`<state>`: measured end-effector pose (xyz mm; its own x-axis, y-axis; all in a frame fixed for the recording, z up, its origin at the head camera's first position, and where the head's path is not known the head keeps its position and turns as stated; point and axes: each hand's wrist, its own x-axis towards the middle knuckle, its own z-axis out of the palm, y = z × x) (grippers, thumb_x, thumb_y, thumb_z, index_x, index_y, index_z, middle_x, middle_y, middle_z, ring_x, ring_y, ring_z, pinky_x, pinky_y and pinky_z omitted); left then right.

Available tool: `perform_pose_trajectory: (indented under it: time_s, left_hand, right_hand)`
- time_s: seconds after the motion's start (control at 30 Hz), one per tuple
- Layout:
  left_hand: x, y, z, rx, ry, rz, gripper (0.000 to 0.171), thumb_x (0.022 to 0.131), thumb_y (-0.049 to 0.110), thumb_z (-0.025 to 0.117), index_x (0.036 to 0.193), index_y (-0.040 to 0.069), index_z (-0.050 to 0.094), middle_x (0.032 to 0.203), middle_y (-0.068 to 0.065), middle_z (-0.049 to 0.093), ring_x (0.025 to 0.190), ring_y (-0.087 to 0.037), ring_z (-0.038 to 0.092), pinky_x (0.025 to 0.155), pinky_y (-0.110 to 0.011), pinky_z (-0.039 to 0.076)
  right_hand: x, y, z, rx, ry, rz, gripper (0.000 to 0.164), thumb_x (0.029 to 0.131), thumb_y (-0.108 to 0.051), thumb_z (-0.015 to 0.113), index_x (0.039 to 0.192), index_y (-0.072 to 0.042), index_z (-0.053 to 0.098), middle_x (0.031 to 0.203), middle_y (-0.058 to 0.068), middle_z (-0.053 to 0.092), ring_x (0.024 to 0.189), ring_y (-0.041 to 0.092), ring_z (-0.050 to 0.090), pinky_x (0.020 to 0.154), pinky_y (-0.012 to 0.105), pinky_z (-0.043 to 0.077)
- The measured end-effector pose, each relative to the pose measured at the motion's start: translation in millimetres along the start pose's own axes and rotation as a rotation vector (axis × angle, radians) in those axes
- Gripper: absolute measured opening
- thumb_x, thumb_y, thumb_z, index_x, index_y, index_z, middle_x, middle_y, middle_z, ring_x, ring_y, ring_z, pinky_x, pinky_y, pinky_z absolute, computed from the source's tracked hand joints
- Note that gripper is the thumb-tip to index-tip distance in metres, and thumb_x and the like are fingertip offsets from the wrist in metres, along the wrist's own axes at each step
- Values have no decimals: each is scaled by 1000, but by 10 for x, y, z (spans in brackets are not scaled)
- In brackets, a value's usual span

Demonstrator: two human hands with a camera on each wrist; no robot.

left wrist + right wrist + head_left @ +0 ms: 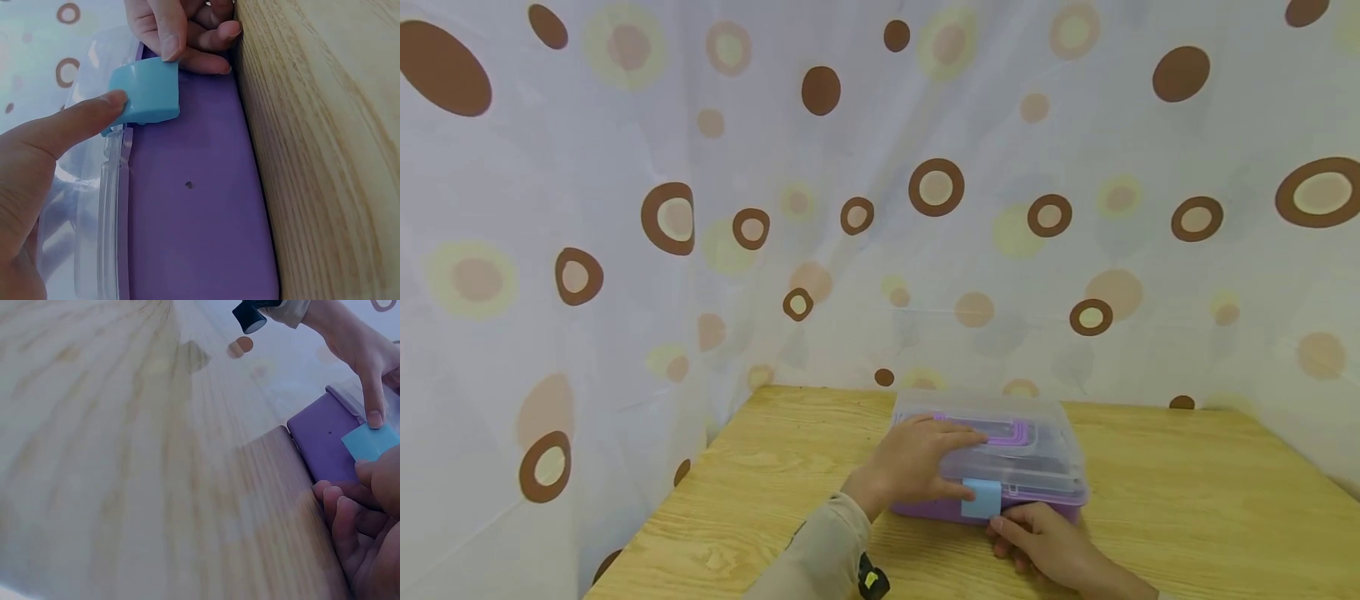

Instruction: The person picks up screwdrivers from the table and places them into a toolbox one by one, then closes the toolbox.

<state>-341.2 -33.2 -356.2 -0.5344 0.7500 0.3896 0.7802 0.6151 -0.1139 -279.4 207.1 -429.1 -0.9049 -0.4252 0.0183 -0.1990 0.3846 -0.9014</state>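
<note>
A plastic box with a purple base (925,511) and a clear lid (1052,454) lies on the wooden table, its lid down. On its front is a light blue latch (147,90). My left hand (917,462) rests over the lid with straight fingers near the purple handle (1018,433), and its thumb presses the upper part of the latch. At the latch's lower corner, my right hand (1048,542) pinches the edge with thumb and forefinger. The other right fingers curl below, close to the purple front and the tabletop.
The wooden table (1187,492) extends to both sides of the box. Behind it and at the left hangs a white curtain (865,125) with brown and beige circles. A dark strapped device (872,579) sits at the left wrist.
</note>
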Motion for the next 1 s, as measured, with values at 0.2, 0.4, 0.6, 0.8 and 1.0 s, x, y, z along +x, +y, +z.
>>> perform_pose_trajectory:
  time_s: [0.2,0.4,0.6,0.8,1.0]
  left_hand:
    - [6,12,5,2,6,-15,80,80,64,81,149,31,58,145,10,59,130,-9,56,116,-34,34]
    - [15,3,22,7,25,-19,79,78,65,82,147,33,59,143,12,61,125,-9,60,111,-32,41]
    - [15,-6,22,13,32,-25,80,77,65,83,146,34,60,142,13,61,123,-8,61,107,-30,45]
    - [5,-1,38,8,31,-27,80,76,63,84,146,34,60,142,13,61,123,-8,61,107,-29,44]
    - [15,-2,45,33,20,-31,79,78,65,82,148,35,58,143,15,60,126,-7,59,110,-29,41]
  right_hand:
    - [-1,18,6,-10,3,14,32,110,-26,54,108,-1,73,84,2,66,60,11,55,47,18,43]
    - [7,12,-3,11,-13,24,34,110,-27,53,109,1,72,84,3,66,60,11,55,47,17,44]
    - [27,8,23,-4,11,31,35,110,-27,53,110,2,72,81,3,65,58,11,54,46,18,44]
    - [32,22,56,-29,33,16,39,111,-29,51,111,4,72,76,2,64,54,11,53,44,18,43]
    - [11,-25,50,-25,22,28,40,110,-32,53,111,4,72,79,3,63,57,11,54,47,18,44]
